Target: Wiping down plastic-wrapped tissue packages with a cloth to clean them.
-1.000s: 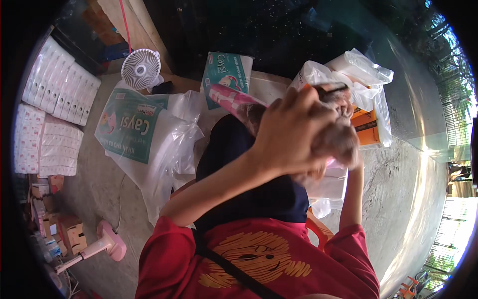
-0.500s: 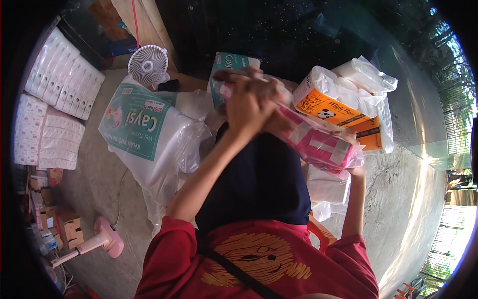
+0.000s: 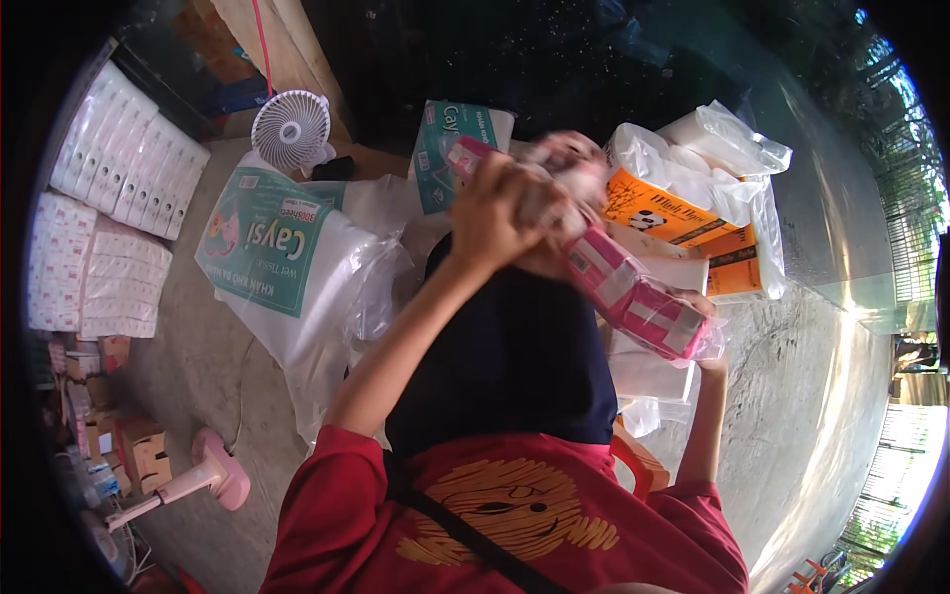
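Note:
A long pink bundle of packs point(image 3: 623, 292) in clear plastic, with pale strips across it, slants over my lap. My right hand point(image 3: 705, 309) grips its lower right end, fingers over the top edge. Across the bundle's upper part is my left hand point(image 3: 495, 213), its fingers curled round something I cannot make out. A pinkish-white and brown object point(image 3: 569, 163), smeared by motion, shows just beyond that hand. Past the left fingers the bundle's pink upper end point(image 3: 467, 156) shows. Most of the left fingertips are hidden or blurred.
Left of my legs lies a clear plastic bag with a teal panel point(image 3: 267, 238); a similar teal pack point(image 3: 440, 144) stands ahead. Orange and white tissue packs point(image 3: 673, 203) are at the right. A small white fan point(image 3: 290, 129) stands ahead left, with stacked white packs point(image 3: 124, 148) farther left.
The blurred object by my left hand has shifted right and away from me. The bundle has turned slightly, and my right hand still holds its end.

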{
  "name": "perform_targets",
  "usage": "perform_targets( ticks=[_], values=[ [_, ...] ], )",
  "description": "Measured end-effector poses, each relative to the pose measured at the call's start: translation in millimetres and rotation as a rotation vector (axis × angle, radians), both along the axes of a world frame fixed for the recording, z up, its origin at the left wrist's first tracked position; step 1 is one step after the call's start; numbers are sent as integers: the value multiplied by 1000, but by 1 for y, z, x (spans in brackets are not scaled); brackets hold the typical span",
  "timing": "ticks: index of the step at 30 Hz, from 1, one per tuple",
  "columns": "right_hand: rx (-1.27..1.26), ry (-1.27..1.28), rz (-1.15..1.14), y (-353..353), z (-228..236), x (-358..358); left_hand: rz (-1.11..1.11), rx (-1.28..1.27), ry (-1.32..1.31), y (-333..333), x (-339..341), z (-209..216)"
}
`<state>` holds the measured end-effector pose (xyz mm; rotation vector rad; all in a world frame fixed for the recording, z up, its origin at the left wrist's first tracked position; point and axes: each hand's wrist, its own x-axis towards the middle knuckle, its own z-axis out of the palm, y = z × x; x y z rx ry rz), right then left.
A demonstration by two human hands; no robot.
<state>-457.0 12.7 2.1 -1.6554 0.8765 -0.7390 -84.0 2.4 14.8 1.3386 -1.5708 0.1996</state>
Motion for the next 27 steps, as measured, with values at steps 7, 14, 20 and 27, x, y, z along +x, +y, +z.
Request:
perform_targets(
  ticks=[7,14,20,27],
  values=[
    [-241,169,-10,15,41,17,339,265,57,-20,68,15],
    [-568,467,-46,41,58,40,-428,182,511,20,72,122],
    [-786,527,-4,59,52,58,-885,664,274,4,76,151],
    [-807,562,27,69,51,69,-124,926,-578,18,-20,0]
  ],
)
